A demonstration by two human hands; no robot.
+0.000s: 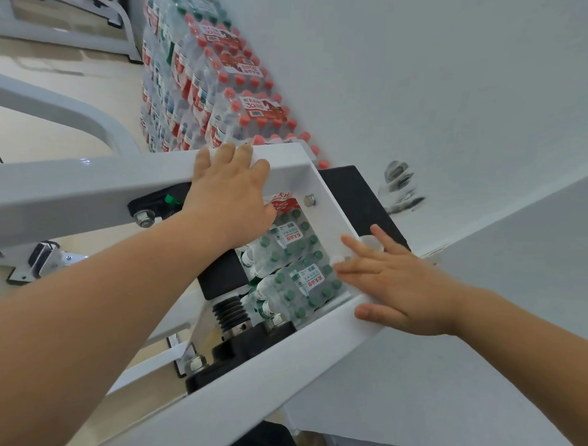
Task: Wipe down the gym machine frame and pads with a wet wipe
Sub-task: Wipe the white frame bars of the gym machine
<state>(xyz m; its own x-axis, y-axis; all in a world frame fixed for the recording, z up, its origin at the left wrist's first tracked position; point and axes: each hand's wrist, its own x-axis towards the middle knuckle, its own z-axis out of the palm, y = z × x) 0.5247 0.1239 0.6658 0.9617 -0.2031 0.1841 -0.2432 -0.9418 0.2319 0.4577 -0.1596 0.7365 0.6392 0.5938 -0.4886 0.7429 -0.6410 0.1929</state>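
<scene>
The left fingers (226,152) bend over the far edge of the frame's (104,189) top bar, with the thumb on the bar's near face, so the left hand (230,194) grips the bar. Its forearm runs back to the near left.

The right fingers (358,246) lie straight and spread, pressed flat on the frame's right plate. The thumb rests on the near bar below. Small white bits show between and under these fingers. They look like the wipe (371,243), but most of it is hidden, so this is not certain. The right hand (403,286) holds nothing in a curl, and its forearm comes in from the near right.

The frame is white metal. Its 2 bars and right plate enclose an opening between the hands. A black pad (353,195) sits just beyond the plate, touching the frame's far right corner. A black ribbed spring (231,312) stands inside the opening near the lower bar.

Through the opening show packs of green-capped bottles (294,266). Packs of red-capped bottles (223,97) are stacked along the white wall (424,77), far left of the hands. A dark scuff (400,190) marks the wall right of the pad.
</scene>
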